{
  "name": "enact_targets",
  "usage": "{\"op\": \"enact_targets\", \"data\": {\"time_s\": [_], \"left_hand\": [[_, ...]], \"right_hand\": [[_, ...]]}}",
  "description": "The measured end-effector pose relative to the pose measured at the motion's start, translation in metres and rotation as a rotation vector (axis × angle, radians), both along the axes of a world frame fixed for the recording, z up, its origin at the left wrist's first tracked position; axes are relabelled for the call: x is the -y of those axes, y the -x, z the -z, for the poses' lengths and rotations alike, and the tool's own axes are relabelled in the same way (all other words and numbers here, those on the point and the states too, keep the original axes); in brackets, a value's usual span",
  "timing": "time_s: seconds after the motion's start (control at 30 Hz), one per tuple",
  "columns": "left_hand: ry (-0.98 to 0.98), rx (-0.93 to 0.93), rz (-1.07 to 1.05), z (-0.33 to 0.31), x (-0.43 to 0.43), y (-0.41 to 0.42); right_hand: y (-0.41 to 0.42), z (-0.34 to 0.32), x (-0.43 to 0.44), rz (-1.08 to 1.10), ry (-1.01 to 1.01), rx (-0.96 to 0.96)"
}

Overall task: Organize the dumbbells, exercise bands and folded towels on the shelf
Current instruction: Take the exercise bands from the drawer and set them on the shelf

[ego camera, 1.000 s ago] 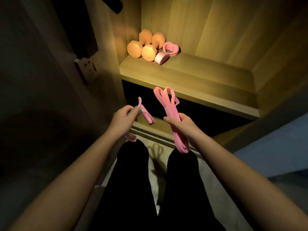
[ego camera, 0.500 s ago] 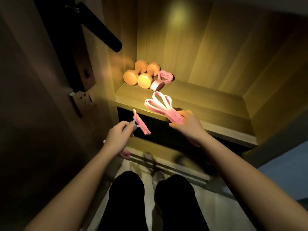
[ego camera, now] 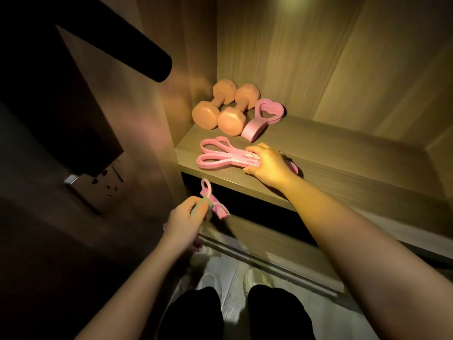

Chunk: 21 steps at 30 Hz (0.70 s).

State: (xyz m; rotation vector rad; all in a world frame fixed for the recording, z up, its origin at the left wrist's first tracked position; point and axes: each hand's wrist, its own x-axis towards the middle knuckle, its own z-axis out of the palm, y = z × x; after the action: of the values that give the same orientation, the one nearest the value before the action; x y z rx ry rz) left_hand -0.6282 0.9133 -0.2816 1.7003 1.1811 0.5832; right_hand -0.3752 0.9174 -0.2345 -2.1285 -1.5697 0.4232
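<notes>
Two orange dumbbells (ego camera: pixel 221 111) lie side by side in the back left corner of the wooden shelf (ego camera: pixel 343 168). A pink heart-shaped band bundle (ego camera: pixel 262 119) leans beside them. A folded pink exercise band (ego camera: pixel 220 155) lies on the shelf's front left, and my right hand (ego camera: pixel 267 165) grips its right end, thumb and fingers curled around it. Below the shelf's edge, my left hand (ego camera: pixel 188 217) holds a smaller pink band (ego camera: pixel 213 202) with a loop sticking up.
A dark door with a black lever handle (ego camera: pixel 137 55) stands at the left. The cabinet's side wall (ego camera: pixel 166 119) borders the shelf. A dark compartment (ego camera: pixel 245 204) opens under the shelf. My legs and light shoes (ego camera: pixel 257 278) are on the floor below.
My right hand moved forward and lowered the folded band onto the shelf's front. My left hand stayed below the shelf with the small band. The view came closer to the shelf.
</notes>
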Motion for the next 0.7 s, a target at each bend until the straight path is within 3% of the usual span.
{"op": "enact_targets", "data": {"time_s": [0.23,0.47,0.7], "left_hand": [[-0.007,0.011,-0.009,0.002,-0.004,0.004],[0.070,0.030,0.001,0.012,-0.008,0.003],[0.003,0.057,-0.001,0.011,-0.006,0.002]], "right_hand": [[0.019,0.010,-0.040,-0.055,-0.056,0.072],[-0.001,0.018,-0.022,-0.008,-0.018,0.110],[0.012,0.022,-0.029,0.043,-0.089,-0.010]]}}
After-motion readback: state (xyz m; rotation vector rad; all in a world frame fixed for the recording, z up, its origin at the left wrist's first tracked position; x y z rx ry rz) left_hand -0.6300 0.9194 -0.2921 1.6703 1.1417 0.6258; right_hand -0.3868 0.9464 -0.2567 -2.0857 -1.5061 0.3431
